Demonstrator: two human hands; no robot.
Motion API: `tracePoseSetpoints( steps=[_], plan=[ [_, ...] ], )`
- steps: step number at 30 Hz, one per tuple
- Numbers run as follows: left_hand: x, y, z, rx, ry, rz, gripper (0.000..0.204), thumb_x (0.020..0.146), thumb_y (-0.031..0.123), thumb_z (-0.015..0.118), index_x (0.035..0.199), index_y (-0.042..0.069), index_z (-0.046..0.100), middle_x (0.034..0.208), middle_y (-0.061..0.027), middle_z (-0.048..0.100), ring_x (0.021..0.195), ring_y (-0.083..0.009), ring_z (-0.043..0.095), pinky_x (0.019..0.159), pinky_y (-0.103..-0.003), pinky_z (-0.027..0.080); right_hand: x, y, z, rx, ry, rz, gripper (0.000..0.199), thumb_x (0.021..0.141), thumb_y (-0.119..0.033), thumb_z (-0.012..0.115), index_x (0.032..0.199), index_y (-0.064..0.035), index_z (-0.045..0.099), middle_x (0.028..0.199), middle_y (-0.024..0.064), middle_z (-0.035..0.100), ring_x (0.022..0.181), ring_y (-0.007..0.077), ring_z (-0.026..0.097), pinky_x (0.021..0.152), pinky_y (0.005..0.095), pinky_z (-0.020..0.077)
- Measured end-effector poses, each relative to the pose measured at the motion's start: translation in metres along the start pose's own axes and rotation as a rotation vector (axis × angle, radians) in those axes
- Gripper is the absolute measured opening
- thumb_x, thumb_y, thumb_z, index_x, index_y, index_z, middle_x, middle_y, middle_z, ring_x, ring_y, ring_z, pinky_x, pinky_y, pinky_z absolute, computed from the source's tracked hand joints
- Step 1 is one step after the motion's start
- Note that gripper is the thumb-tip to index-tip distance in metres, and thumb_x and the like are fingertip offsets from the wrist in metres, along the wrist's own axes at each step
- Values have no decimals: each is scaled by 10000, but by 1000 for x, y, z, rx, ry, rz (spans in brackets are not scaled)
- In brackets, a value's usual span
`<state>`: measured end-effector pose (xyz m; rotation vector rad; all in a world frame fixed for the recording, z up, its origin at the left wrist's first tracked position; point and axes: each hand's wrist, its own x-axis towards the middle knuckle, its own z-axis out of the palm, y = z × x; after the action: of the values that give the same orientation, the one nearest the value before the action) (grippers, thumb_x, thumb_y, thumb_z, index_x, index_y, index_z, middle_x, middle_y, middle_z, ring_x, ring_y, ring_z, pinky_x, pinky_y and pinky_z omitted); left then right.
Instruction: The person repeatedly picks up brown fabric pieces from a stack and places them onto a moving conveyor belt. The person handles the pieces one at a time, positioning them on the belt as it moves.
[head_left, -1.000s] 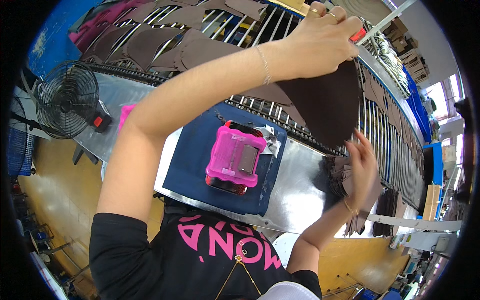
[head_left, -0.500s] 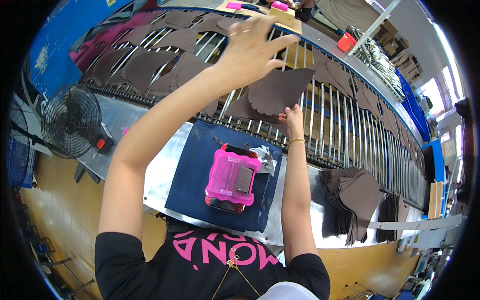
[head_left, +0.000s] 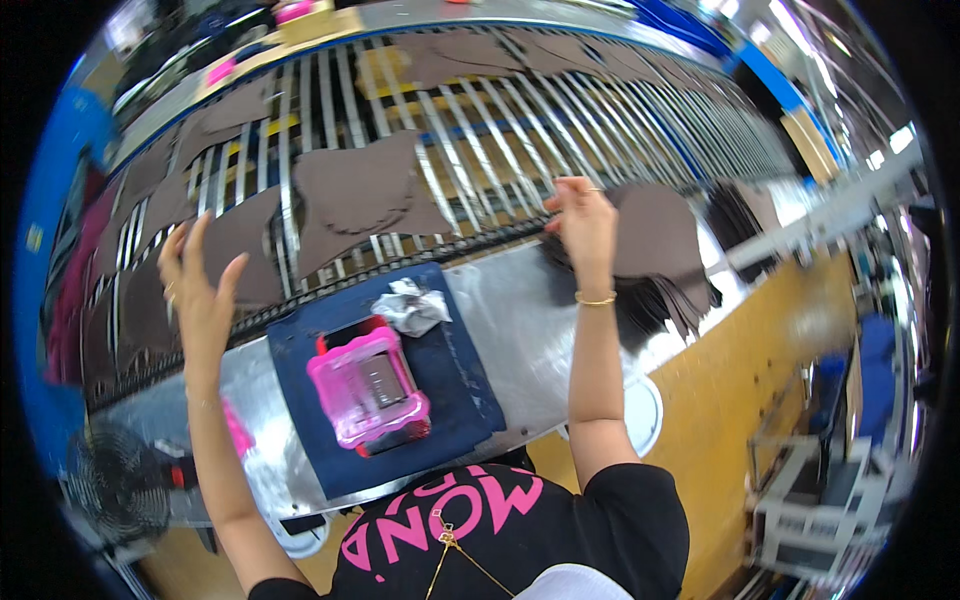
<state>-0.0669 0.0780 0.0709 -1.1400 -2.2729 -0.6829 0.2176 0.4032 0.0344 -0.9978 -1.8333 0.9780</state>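
Observation:
My left hand (head_left: 195,280) is open with its fingers spread, over brown flat cut pieces (head_left: 250,235) on the slatted metal conveyor (head_left: 470,130). Nothing shows in it. To its right, two overlapping brown pieces (head_left: 355,190), the front one with a notched edge, lie on the slats, apart from both hands. My right hand (head_left: 585,230) is raised at the left edge of a stack of brown pieces (head_left: 655,230). Its fingers are loosely curled and somewhat blurred, with nothing visible between them.
A pink plastic tray (head_left: 365,385) with a dark block (head_left: 385,380) sits on a dark blue mat (head_left: 455,375) on the metal table (head_left: 510,320). Crumpled white material (head_left: 412,307) lies beside it. A black fan (head_left: 118,480) stands at left; a pale bar (head_left: 830,205) crosses at right.
My view has turned rightward. Both hands have come away from the overlapping brown pieces, which now lie free on the slats. My right hand has moved right to the stack; the left has moved left.

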Motion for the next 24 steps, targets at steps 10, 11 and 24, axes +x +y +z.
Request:
tracePoseSetpoints(
  steps=[10, 11, 24],
  plan=[
    [-13, 8, 21, -212, -27, 4, 591, 816, 285, 693, 1347, 191, 450, 1314, -106, 376, 1214, -300, 398, 1016, -459, 289, -17, 162, -240, -1238, 250, 258, 512, 810, -455, 627, 1101, -34, 636, 1071, 207, 633, 998, 374, 601, 845, 463, 478],
    [-17, 9, 20, -189, -31, -12, 597, 810, 278, 697, 1346, 193, 450, 1311, -104, 376, 1209, -294, 403, 1004, -453, 299, -14, 164, -237, -1226, 249, 308, 509, 806, -456, 631, 1089, -32, 637, 1064, 205, 631, 989, 376, 602, 834, 469, 479],
    [-46, -4, -4, -293, -84, -150, 601, 801, 221, 709, 1342, 211, 447, 1305, -104, 346, 1175, -283, 417, 996, -437, 321, -14, 32, -205, -1399, 97, 243, 222, 902, -164, 536, 1120, -132, 508, 1060, 217, 626, 950, 400, 612, 764, 489, 487]
  ],
)
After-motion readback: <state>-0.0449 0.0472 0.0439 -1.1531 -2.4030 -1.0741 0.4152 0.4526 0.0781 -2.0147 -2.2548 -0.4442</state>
